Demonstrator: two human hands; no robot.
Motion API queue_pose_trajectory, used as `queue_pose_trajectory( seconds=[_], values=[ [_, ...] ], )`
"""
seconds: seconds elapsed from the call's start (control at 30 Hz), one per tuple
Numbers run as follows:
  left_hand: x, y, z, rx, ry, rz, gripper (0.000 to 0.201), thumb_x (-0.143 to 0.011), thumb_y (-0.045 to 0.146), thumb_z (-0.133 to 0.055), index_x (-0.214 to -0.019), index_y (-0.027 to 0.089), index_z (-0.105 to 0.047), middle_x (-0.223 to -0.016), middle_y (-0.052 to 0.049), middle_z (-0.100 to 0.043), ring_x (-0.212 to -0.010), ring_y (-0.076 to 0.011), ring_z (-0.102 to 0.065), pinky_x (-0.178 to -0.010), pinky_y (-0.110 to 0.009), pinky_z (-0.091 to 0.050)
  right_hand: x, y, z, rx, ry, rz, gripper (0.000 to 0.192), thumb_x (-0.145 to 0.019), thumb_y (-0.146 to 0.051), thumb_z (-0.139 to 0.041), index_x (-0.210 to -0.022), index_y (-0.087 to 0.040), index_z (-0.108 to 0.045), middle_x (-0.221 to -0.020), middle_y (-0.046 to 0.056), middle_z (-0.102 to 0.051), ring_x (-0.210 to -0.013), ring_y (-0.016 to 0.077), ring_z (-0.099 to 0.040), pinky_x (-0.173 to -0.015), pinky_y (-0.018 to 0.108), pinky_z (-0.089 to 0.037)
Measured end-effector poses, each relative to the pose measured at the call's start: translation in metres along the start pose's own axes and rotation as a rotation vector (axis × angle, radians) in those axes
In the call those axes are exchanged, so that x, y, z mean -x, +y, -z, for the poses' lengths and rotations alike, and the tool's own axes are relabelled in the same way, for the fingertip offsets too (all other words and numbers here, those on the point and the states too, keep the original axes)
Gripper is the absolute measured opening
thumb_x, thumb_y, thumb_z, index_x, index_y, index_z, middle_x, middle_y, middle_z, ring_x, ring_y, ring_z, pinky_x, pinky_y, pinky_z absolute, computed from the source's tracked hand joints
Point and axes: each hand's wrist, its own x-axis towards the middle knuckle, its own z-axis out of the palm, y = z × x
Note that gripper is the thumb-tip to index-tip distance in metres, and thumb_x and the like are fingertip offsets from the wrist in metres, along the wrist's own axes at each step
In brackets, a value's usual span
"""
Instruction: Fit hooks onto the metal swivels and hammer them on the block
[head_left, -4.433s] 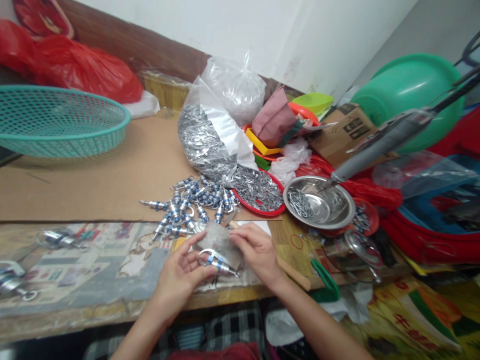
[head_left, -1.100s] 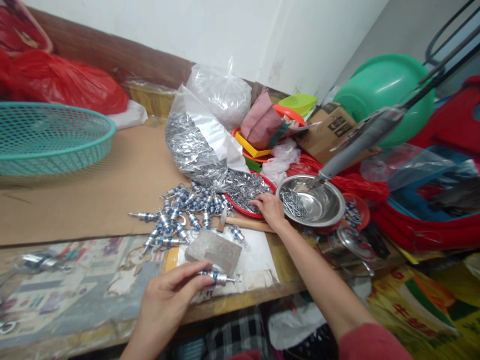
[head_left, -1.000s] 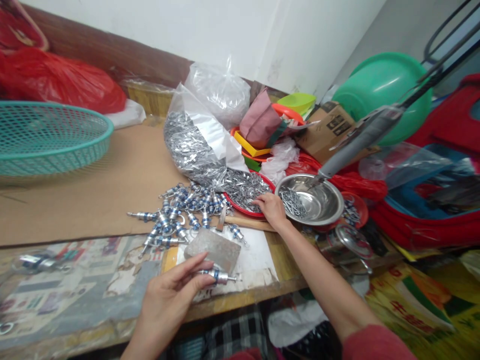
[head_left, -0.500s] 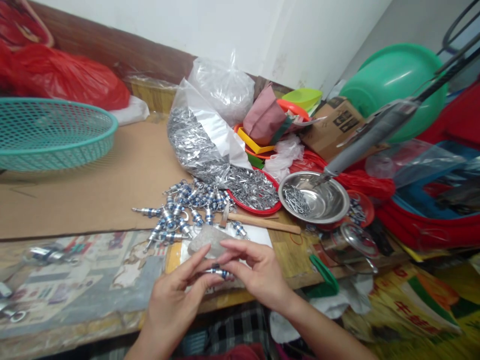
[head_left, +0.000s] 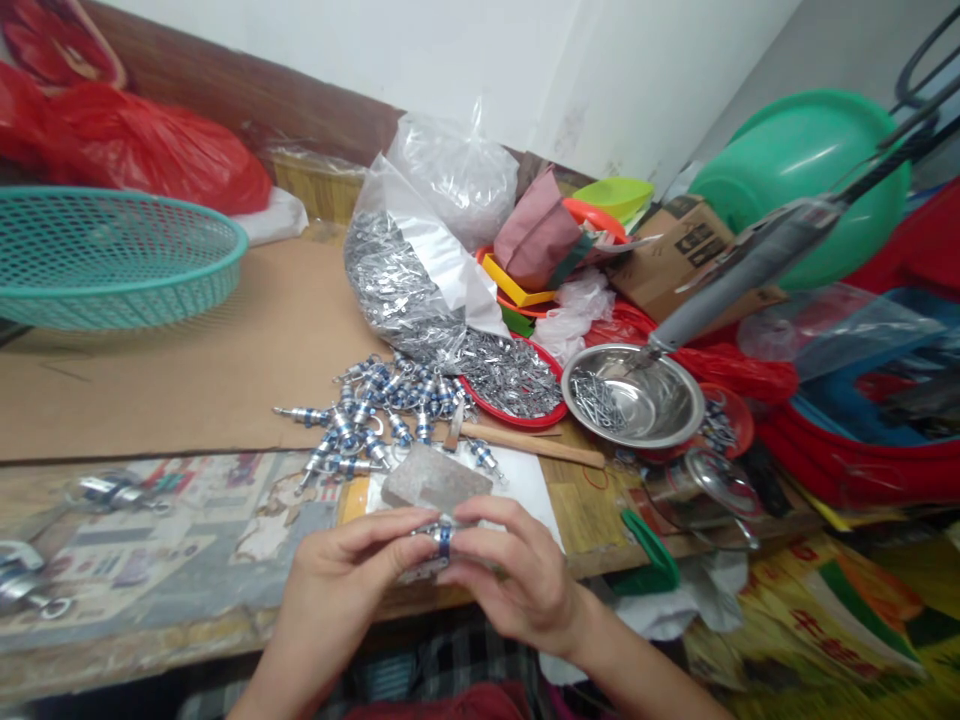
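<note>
- Right hand (head_left: pixel 517 590) back from the red tray (head_left: pixel 517 418), now joined to left hand (head_left: pixel 337 590)
- Both grips pinch one blue-banded metal fitting (head_left: pixel 441 537) above the table (head_left: pixel 187 340) edge

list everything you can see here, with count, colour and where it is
small part: one, silver with blue band, held between both hands
loose parts: a pile, silver and blue, mid-table
grey block: one, just beyond the hands
hammer: one, wooden handle, right of the pile
red tray: one, holding silver bits
steel bowl: one, right of the tray
clear bag: one, full of silver bits
mesh basket: one, teal, far left
left hand: on the part
right hand: on the part
</note>
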Motion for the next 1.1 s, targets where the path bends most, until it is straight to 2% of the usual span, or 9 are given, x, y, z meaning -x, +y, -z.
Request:
queue_pose_trajectory(
  seconds=[0.17,0.3,0.5,0.6,0.67,0.73,0.87,1.0,1.1],
  values=[
    [0.001,0.006,0.003,-0.066,-0.064,-0.104,0.006,-0.063,0.025,-0.068,-0.064,0.027,-0.074,-0.081,-0.002,-0.075,-0.079,-0.0200,-0.067,-0.075,-0.026,-0.052,0.002,0.006,0.004,0.151,-0.034,0.211,0.019,-0.082,-0.008,-0.048,-0.094,-0.012,-0.062,-0.091,0.013,-0.067,-0.086,0.0166,-0.063,-0.069,0.025,-0.052],
    [0.002,0.009,0.007,-0.201,-0.069,-0.185,0.007,-0.065,0.027,-0.066,-0.064,0.027,-0.073,-0.088,-0.003,-0.073,-0.086,-0.0214,-0.065,-0.082,-0.031,-0.048,-0.002,0.008,0.005,0.144,-0.032,0.210,0.019,-0.082,-0.008,-0.049,-0.091,-0.011,-0.066,-0.090,0.014,-0.069,-0.083,0.0169,-0.064,-0.066,0.025,-0.053],
    [0.005,0.005,0.002,-0.037,-0.116,-0.026,0.014,-0.069,0.031,-0.064,-0.078,0.023,-0.071,-0.086,-0.003,-0.073,-0.083,-0.0201,-0.065,-0.078,-0.030,-0.051,-0.003,0.002,-0.002,-0.068,0.050,-0.091,0.017,-0.075,-0.008,-0.058,-0.085,-0.013,-0.070,-0.084,0.012,-0.070,-0.075,0.0145,-0.067,-0.067,0.020,-0.054],
    [0.006,-0.003,-0.004,0.149,-0.079,0.104,0.042,-0.060,0.032,-0.072,-0.100,0.021,-0.063,-0.092,-0.003,-0.071,-0.088,-0.0207,-0.064,-0.077,-0.029,-0.053,-0.005,-0.003,-0.004,-0.155,0.071,-0.315,0.012,-0.071,-0.014,-0.066,-0.081,-0.016,-0.072,-0.077,0.009,-0.071,-0.069,0.0152,-0.067,-0.064,0.022,-0.054],
    [0.006,-0.009,-0.007,0.217,-0.064,0.142,0.059,-0.058,0.032,-0.075,-0.112,0.021,-0.054,-0.096,-0.004,-0.069,-0.094,-0.0217,-0.062,-0.079,-0.030,-0.052,-0.009,0.001,-0.002,-0.197,-0.034,-0.423,0.010,-0.070,-0.019,-0.068,-0.079,-0.017,-0.073,-0.073,0.006,-0.071,-0.066,0.0150,-0.066,-0.061,0.022,-0.054],
    [0.003,-0.014,-0.008,0.254,-0.066,0.156,0.064,-0.059,0.033,-0.074,-0.117,0.020,-0.049,-0.095,-0.005,-0.067,-0.094,-0.0221,-0.062,-0.081,-0.031,-0.051,-0.017,0.017,0.005,-0.113,-0.160,-0.482,0.011,-0.071,-0.024,-0.068,-0.079,-0.019,-0.072,-0.075,0.004,-0.071,-0.069,0.0141,-0.066,-0.064,0.021,-0.053],
    [-0.001,-0.016,-0.010,0.273,-0.087,0.170,0.064,-0.061,0.032,-0.073,-0.117,0.018,-0.045,-0.086,-0.004,-0.065,-0.086,-0.0210,-0.064,-0.078,-0.031,-0.050,-0.043,0.086,0.028,0.512,-0.212,-0.687,0.024,-0.089,-0.020,-0.044,-0.099,-0.020,-0.066,-0.107,0.006,-0.065,-0.098,0.0133,-0.059,-0.087,0.024,-0.045],
    [-0.002,-0.014,-0.015,0.295,-0.066,0.200,0.063,-0.060,0.030,-0.073,-0.114,0.020,-0.044,-0.076,-0.001,-0.065,-0.076,-0.0182,-0.065,-0.073,-0.029,-0.051,-0.063,0.152,0.034,0.653,-0.315,-0.796,0.021,-0.088,-0.021,-0.048,-0.102,-0.014,-0.062,-0.107,0.011,-0.061,-0.099,0.0208,-0.057,-0.086,0.037,-0.045],
    [-0.003,-0.015,-0.016,0.304,-0.069,0.213,0.064,-0.059,0.030,-0.073,-0.114,0.020,-0.043,-0.073,0.001,-0.065,-0.074,-0.0170,-0.064,-0.072,-0.028,-0.050,-0.066,0.173,0.026,0.688,-0.402,-0.834,0.027,-0.086,-0.029,-0.052,-0.109,-0.015,-0.054,-0.110,0.008,-0.056,-0.095,0.0192,-0.057,-0.080,0.039,-0.048]
  ],
)
